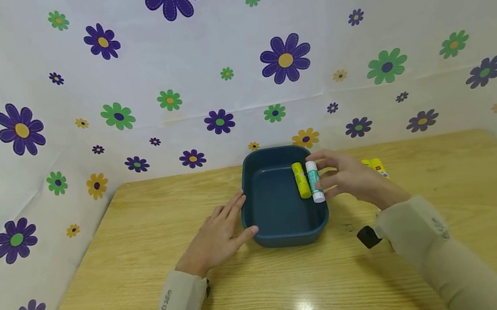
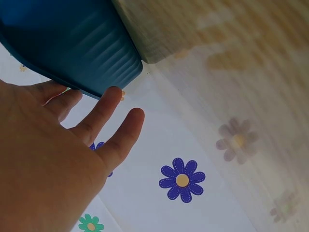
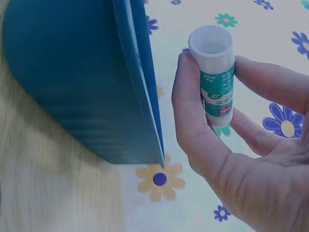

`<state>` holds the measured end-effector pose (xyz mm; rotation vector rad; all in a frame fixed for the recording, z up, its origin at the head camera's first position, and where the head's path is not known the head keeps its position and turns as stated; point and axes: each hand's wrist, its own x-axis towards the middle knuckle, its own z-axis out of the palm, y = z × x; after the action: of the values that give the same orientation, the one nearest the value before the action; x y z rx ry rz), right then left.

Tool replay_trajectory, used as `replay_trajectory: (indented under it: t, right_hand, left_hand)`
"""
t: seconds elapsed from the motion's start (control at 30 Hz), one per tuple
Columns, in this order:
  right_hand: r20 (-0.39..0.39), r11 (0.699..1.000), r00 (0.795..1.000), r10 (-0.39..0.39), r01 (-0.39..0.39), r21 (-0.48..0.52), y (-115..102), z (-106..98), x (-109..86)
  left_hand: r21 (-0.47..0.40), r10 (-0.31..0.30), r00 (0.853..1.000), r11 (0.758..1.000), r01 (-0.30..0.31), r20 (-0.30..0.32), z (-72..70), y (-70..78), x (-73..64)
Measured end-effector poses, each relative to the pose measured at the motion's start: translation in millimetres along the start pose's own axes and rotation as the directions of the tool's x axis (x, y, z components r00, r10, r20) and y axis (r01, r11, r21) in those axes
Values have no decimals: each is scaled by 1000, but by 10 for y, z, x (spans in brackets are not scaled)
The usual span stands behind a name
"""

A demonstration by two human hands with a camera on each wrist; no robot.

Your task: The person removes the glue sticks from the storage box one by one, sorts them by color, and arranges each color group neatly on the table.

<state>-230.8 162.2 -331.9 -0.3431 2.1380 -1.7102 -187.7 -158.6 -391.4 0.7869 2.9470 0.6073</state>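
Note:
A white and green glue stick [image 3: 217, 92] is pinched between the thumb and fingers of my right hand [image 1: 350, 177]. In the head view it appears over the right rim of a dark blue plastic bin [image 1: 285, 238]; the right wrist view shows it raised beside the bin's wall. Inside the bin, against the right side, lies a yellow glue stick [image 1: 301, 180]. My left hand [image 1: 215, 240] rests at the bin's left side, fingers extended, with fingertips and thumb at the rim. In the left wrist view the fingers [image 2: 108, 108] are spread beside the bin's wall.
Behind my right hand, partly hidden, more yellow sticks [image 1: 377, 165] lie on the wooden table [image 1: 145, 235]. A white cloth [image 1: 221, 36] with printed flowers hangs along the back and sides. A black strap piece [image 1: 368, 237] sticks out near my right wrist.

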Motion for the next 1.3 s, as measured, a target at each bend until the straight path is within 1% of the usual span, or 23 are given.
replay_trajectory:
  t: [0.1, 0.23, 0.4, 0.63, 0.77, 1.0, 1.3]
  right_hand:
    - [-5, 1000, 1000, -22, 22, -7, 21, -76, -51]
    - [-12, 998, 999, -40, 39, -40, 60, -182, -120]
    - [-15, 997, 999, -40, 39, -74, 97, -301, -213]
    - [-29, 995, 998, -49, 47, -83, 164, -439, -312]
    - [-38, 996, 998, -47, 44, -77, 215, -500, -361]
    - [-71, 992, 997, -27, 18, -128, 275, -595, -446]
    - [-77, 990, 997, -10, -1, -141, 357, -683, -517]
  left_hand:
    - [-3, -1, 1000, 1000, 1, 5, 3, 0, 0]
    - [-1, -1, 1000, 1000, 1, 5, 8, -3, 3]
    - [9, -12, 1000, 1000, 12, 9, 4, -3, 6]
    - [5, -11, 1000, 1000, 11, 9, 1, -4, -3]
    - [-6, -10, 1000, 1000, 10, 6, 5, -5, -5]
    - [-6, -8, 1000, 1000, 8, 4, 15, -3, 1]
    - [-7, -11, 1000, 1000, 11, 10, 10, -7, -1]
